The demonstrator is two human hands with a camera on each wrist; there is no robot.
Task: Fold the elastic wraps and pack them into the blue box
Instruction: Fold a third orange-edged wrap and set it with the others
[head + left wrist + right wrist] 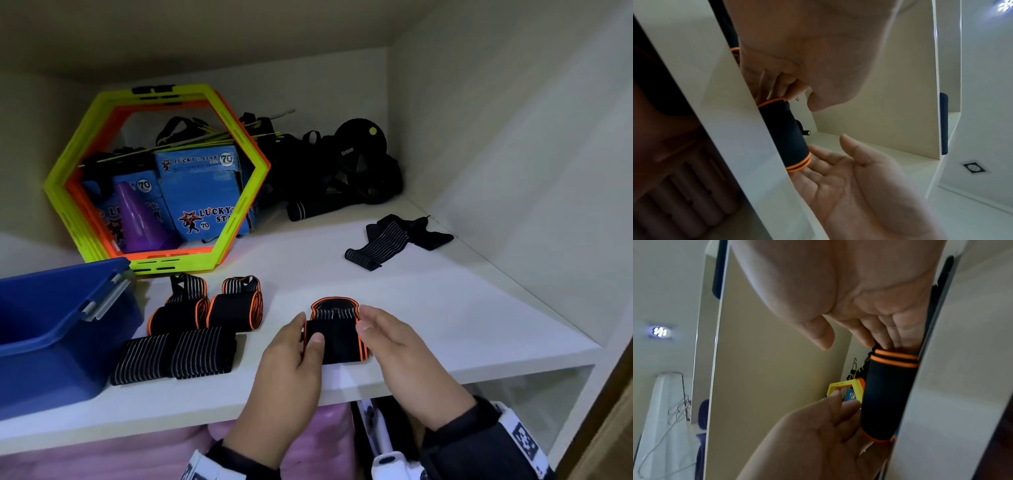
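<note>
White cabinet shelf (428, 308) carries everything. Your left hand (291, 356) and right hand (404, 346) sit at the near edge, either side of a black elastic wrap with orange trim (337, 334), rolled into a short bundle lying on the shelf. Left grip: thumb laid on top of the bundle's left end, fingers curled at that end, holding it. Right grip: fingers fairly straight, tips touching the bundle's right end, thumb lifted clear, as the left wrist view shows. Blue plastic box (51, 329) stands at the near left, open top; you can't tell from here what is inside. Between box and hands: two rolled orange-trimmed wraps (209, 310) side by side, two folded black grey-striped wraps (176, 354) nearer. One unfolded striped wrap (394, 241) lies far right, well apart. Far left, yellow and orange hexagon frames (154, 178) lean upright before light-blue cartons (202, 188) and a purple cone (137, 219); black gear pile (342, 168) far centre.
</note>
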